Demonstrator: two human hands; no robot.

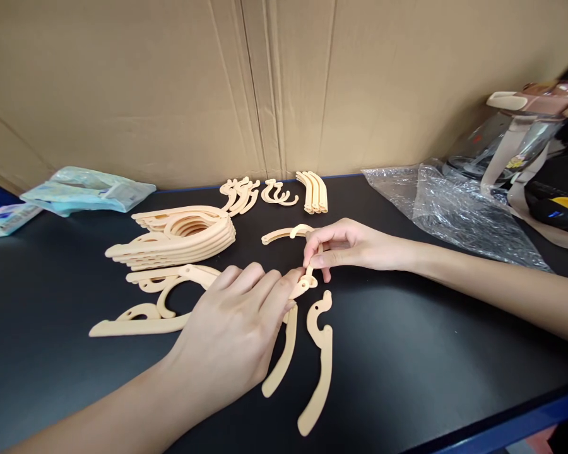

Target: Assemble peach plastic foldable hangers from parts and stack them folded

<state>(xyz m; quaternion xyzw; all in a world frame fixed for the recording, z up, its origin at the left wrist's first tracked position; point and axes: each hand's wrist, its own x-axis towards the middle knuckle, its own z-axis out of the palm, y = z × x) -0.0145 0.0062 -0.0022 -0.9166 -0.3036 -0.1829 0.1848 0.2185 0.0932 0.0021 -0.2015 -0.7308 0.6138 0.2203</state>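
Observation:
My right hand (343, 248) pinches a cream plastic hanger hook (309, 271), its curved end showing beyond the fingers. With fingers curled over it, my left hand (241, 315) grips a hanger arm (299, 290) whose holed end meets the foot of the hook. Whether the two are joined, I cannot tell. Another long curved piece (286, 366) shows below my left fingers, partly covered. To its right lies a loose hanger arm (325, 372) with a rounded notch. One more slim curved piece (277, 236) rests just past my right fingertips.
Left are a stack of folded hangers (184, 255) and a separate hanger (142, 326). Behind lie loose hooks (241, 194) and slim arms (315, 192). Clear plastic wrap (454, 208) and a bottle (525, 139) stand right; a tissue pack (85, 191) lies left. Cardboard (146, 94) backs the black table.

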